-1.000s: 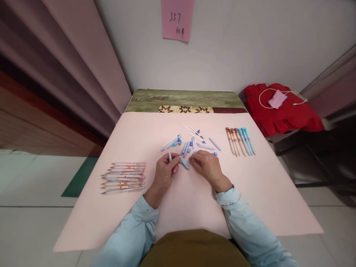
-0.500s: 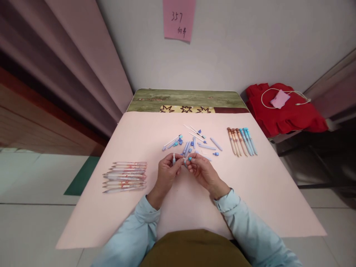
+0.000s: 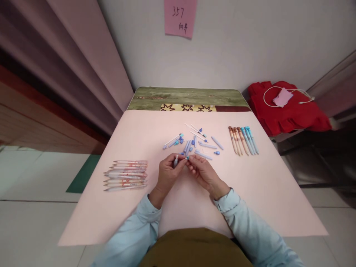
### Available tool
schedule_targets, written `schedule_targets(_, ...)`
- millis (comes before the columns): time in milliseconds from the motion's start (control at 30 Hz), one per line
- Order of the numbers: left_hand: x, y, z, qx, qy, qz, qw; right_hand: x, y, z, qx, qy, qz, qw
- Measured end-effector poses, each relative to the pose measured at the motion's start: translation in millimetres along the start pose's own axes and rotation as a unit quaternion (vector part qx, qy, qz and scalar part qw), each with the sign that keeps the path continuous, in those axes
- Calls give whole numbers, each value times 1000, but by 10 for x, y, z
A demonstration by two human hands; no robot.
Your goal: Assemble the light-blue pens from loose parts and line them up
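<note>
Grips a pale pen piece [image 3: 175, 161] in the left hand [image 3: 167, 172], between thumb and curled fingers, with the narrow end pointing up. Pinches a small turquoise part [image 3: 187, 158] between thumb and forefinger of the right hand [image 3: 202, 172], with the other fingers curled beneath. Has the left fingertips close beside the turquoise part; cannot tell whether touching or joined to anything hidden there. Shows, just beyond both hands, a loose scatter of lavender barrels [image 3: 217, 143], pointing in different directions. Includes in the scatter a blue cap [image 3: 217, 152], set apart beyond the right hand, and thin white refills [image 3: 172, 139], farther out from both hands. Has white printed pens [image 3: 125, 175] to the left of the left hand, stacked side by side with tips facing away from that hand. Has, beyond and to the right of the right hand, brown-topped pens [image 3: 236, 141] and turquoise-topped pens [image 3: 250, 141], adjacent in one row. Rests everything loose on a pink sheet [image 3: 250, 207] spread beneath both hands over the counter [image 3: 189, 94].
</note>
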State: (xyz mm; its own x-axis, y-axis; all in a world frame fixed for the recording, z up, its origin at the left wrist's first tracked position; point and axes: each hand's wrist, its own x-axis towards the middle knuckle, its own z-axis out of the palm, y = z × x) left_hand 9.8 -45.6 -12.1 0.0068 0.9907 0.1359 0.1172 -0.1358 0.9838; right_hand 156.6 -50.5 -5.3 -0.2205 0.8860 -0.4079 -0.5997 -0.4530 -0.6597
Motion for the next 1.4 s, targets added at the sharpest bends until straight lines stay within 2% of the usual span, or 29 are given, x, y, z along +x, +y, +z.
schedule_targets(167, -1, 39, 3, 12, 2, 7, 1000, -1, 5, 11, -6, 3, -2, 1000)
schedule_targets(333, 17, 76, 17, -53, 1, -29, 998, 11, 14, -11, 22, -5, 23, 999)
schedule_targets(567, 22, 89, 19, -145, -7, -88, 986, 56, -18, -127, 150, -40, 136, 979)
schedule_targets(700, 12, 86, 13, -152, -20, -88, 984, 53, -45, -149, 207, -85, 171, 960)
schedule_targets(800, 6, 74, 10, -129, -30, -72, 989, 46, -42, -141, 216, -84, 182, 955)
schedule_targets(967, 5, 47, 10, -72, -29, -41, 996, 43, -8, -129, 179, -45, 159, 970)
schedule_targets(1167, 5, 53, 17, -69, -22, -38, 997, 31, 7, -102, 131, -33, 125, 983)
schedule_targets(1400, 0, 50, 11, -39, -8, -20, 999, 0, -22, -60, 6, 13, 51, 999)
